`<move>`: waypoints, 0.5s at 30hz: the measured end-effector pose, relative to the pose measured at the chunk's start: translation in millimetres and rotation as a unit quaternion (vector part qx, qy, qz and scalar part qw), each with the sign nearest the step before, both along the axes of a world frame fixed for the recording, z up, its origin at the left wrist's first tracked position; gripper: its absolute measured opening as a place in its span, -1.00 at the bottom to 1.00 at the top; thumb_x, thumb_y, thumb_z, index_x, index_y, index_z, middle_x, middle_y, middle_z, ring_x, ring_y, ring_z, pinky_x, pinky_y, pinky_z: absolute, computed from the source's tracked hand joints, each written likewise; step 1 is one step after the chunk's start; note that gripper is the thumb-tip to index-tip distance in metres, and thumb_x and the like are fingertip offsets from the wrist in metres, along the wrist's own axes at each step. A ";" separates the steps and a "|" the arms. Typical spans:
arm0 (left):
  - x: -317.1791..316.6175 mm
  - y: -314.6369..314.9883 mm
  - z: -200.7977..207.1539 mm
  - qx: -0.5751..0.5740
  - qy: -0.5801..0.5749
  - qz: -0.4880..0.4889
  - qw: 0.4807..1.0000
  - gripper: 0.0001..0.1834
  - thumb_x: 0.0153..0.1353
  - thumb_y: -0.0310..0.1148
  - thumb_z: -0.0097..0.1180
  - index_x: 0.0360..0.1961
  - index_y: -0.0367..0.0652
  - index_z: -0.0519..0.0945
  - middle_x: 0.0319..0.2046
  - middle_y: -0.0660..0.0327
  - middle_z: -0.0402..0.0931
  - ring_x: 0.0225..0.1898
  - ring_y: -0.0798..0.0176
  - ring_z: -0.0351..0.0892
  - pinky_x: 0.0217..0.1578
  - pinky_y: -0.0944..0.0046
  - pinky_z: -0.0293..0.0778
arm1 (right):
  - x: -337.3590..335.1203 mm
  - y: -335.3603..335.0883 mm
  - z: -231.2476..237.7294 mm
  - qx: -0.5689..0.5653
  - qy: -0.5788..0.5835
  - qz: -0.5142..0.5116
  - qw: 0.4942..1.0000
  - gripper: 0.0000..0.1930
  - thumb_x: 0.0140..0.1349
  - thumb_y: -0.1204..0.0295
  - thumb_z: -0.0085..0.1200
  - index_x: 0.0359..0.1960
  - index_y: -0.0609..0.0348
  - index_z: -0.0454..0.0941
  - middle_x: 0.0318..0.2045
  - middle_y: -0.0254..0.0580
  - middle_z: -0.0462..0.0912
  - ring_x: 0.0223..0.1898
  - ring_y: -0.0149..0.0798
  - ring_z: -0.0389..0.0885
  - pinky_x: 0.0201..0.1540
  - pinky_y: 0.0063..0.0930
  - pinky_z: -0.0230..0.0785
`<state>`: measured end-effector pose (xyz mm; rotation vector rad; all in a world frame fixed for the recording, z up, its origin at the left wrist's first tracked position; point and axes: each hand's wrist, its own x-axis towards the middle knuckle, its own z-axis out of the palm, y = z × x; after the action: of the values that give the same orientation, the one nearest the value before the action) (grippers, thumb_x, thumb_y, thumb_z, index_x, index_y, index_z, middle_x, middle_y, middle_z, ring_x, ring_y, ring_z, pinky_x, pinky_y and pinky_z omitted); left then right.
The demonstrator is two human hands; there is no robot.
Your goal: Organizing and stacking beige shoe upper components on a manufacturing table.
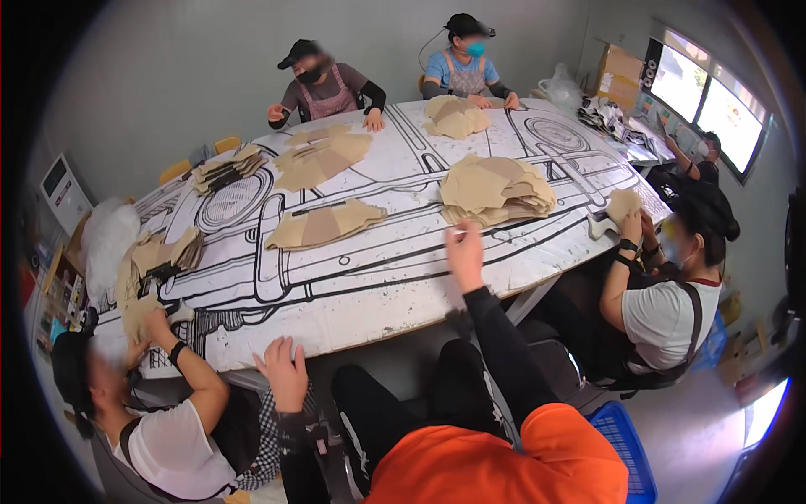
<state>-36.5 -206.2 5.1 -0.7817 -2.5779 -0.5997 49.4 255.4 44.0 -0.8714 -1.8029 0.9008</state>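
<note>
My left hand (285, 376) hovers at the table's near edge, its fingers apart and nothing seen in them. Out over the white table (369, 315), my right hand (464, 256) is raised just in front of a thick stack of flat tan cut pieces (495, 189). Its thumb and fingers are drawn together, with a small pale bit showing at the tips that is too small to name. Left of that stack lies a low, long pile of tan pieces (326, 225) with a darker brown middle. Whether my right fingertips touch the stack is unclear.
Bold black line drawings cover the tabletop. More tan piles (323, 155) lie farther back. Co-workers sit around the table; the person at left (189, 420) and the person at right (667, 311) handle tan pieces. A blue plastic basket (625, 454) stands at my right.
</note>
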 end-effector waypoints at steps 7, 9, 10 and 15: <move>45.9 -10.9 3.9 0.131 -0.073 -0.002 0.989 -0.74 0.55 -0.30 0.15 0.12 -0.17 0.69 0.08 0.05 0.70 0.21 -0.15 0.61 0.54 -0.33 0.13 | 10.4 154.3 -2.9 -0.121 0.088 -0.244 0.958 -0.51 0.27 0.06 0.44 -0.10 0.32 0.70 -0.17 0.17 0.79 -0.03 0.19 0.77 0.11 -0.03 0.56; 55.5 -9.7 8.6 0.162 -0.089 -0.003 0.983 -0.77 0.53 -0.32 0.16 0.08 -0.18 0.70 0.06 0.04 0.71 0.18 -0.15 0.63 0.52 -0.36 0.14 | 12.1 156.0 -0.3 -0.110 0.081 -0.220 0.966 -0.56 0.28 0.07 0.42 -0.16 0.28 0.71 -0.23 0.11 0.80 -0.10 0.15 0.78 0.06 -0.05 0.57; 59.4 -8.9 11.7 0.178 -0.114 -0.011 0.977 -0.77 0.53 -0.34 0.15 0.06 -0.20 0.71 0.03 0.02 0.71 0.16 -0.15 0.64 0.49 -0.31 0.18 | 12.5 154.6 2.1 -0.100 0.072 -0.197 0.973 -0.61 0.28 0.09 0.40 -0.23 0.23 0.73 -0.29 0.05 0.80 -0.16 0.10 0.79 0.00 -0.07 0.57; 70.5 0.6 24.9 0.234 -0.140 -0.037 0.961 -0.81 0.49 -0.46 0.16 -0.01 -0.30 0.72 -0.05 -0.05 0.72 0.02 -0.16 0.66 0.19 -0.04 0.50 | 1.7 132.2 24.3 -0.054 0.085 -0.207 0.973 -0.65 0.31 0.15 0.36 -0.31 0.24 0.69 -0.39 -0.03 0.78 -0.27 -0.01 0.79 -0.11 -0.12 0.56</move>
<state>34.0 -205.6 29.9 -0.6666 -2.4919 -1.3672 51.1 387.6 68.3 -1.1504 -1.3651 0.7785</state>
